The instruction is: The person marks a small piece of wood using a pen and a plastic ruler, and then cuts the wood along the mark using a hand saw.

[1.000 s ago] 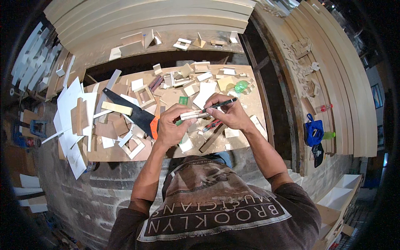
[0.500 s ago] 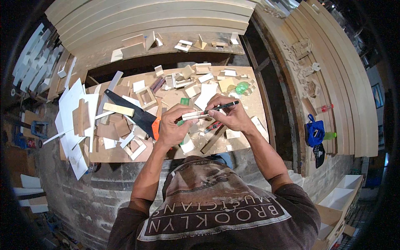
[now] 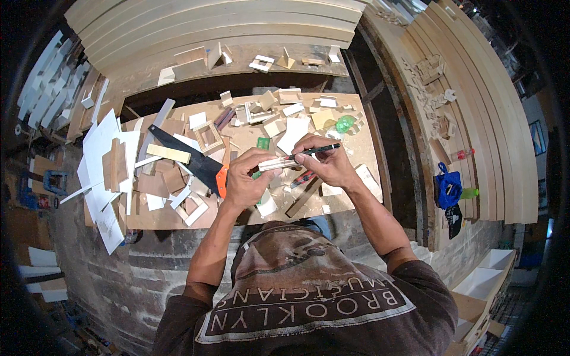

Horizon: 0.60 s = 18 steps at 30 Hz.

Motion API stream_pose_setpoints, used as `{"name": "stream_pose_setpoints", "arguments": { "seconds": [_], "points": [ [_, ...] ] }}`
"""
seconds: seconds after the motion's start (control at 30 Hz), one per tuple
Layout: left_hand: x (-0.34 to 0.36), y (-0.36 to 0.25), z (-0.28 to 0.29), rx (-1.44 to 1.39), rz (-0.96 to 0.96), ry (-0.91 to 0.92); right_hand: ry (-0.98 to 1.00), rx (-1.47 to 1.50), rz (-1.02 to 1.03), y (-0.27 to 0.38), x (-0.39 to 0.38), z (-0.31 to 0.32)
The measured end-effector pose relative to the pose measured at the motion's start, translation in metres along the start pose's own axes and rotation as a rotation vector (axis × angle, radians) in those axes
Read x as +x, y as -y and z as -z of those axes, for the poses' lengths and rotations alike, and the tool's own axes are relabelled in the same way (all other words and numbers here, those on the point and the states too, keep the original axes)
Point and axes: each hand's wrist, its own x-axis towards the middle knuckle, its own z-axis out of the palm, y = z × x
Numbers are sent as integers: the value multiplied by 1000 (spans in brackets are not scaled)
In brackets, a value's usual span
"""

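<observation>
My left hand [image 3: 246,181] is closed on one end of a small pale wooden piece [image 3: 271,164]. My right hand [image 3: 326,166] pinches a black pen [image 3: 328,146], its point end at the top of that piece, with fingertips beside the wood. A red tool [image 3: 304,178], partly hidden, lies just beneath them, along with a dark wooden strip [image 3: 300,202]. A handsaw with an orange handle [image 3: 221,181] and black blade [image 3: 193,159] rests left of my hands among wood offcuts. Green plastic pieces [image 3: 263,143] sit behind my left hand.
The plywood tabletop [image 3: 356,148] carries scattered blocks, small frames [image 3: 209,137] and white sheets [image 3: 101,154]. Long boards are stacked behind [image 3: 219,24] and at right [image 3: 487,130]. A blue bag [image 3: 448,184] sits on the right ledge. An open white-lined box [image 3: 487,285] stands lower right.
</observation>
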Motion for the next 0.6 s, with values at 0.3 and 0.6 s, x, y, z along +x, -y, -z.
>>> {"name": "stream_pose_setpoints", "arguments": {
  "seconds": [0.3, 0.6],
  "points": [
    [-1, -3, -1, 5, 0, 4, -14, 27, 4, 1, -2, -2],
    [-2, -1, -3, 15, -27, 11, -40, -4, 12, -1, -5, -2]
  ]
}}
